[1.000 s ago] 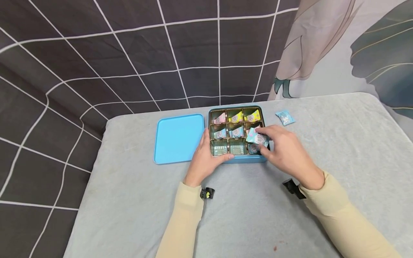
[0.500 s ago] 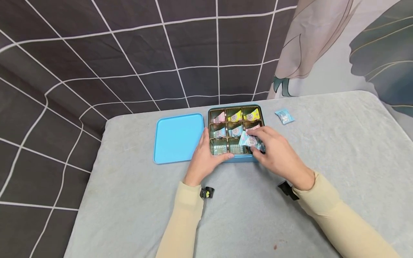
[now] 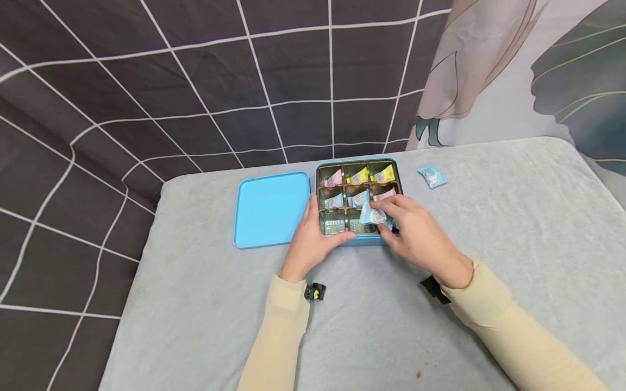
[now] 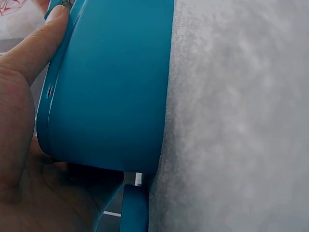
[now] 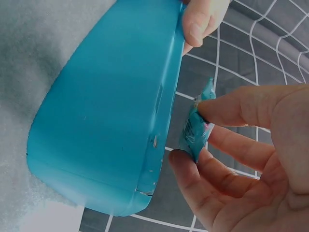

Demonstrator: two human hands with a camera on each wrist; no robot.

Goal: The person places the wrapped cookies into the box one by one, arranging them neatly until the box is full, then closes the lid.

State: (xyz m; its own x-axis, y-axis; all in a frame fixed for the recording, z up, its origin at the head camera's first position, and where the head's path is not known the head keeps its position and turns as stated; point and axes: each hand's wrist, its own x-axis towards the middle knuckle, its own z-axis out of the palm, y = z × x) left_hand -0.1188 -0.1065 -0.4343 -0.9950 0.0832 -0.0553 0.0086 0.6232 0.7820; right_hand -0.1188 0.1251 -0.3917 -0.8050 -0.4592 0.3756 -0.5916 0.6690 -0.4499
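Note:
In the head view a blue tin [image 3: 364,241] holds a gold-brown divided tray of wrapped candies: pink and yellow in the back row, blue and pink in the middle. My left hand [image 3: 313,233] grips the tin's front left corner, thumb on the front rim, fingers along the left side. Just over the front row, my right hand [image 3: 418,231] pinches a light-blue wrapped candy [image 3: 373,214] between thumb and fingers. The right wrist view shows this candy [image 5: 194,128] held above the rim. The front left and middle compartments show no candy; my right hand hides the front right one.
Left of the tin lies its flat blue lid [image 3: 271,209], close beside it. One loose blue candy [image 3: 432,177] lies right of the tin on the grey cloth [image 3: 195,304]. A dark gridded curtain [image 3: 293,70] hangs behind the table.
My right hand has moved left with the candy, from over the front right compartment toward the front middle one; the last half second shows little movement. The left hand stays put.

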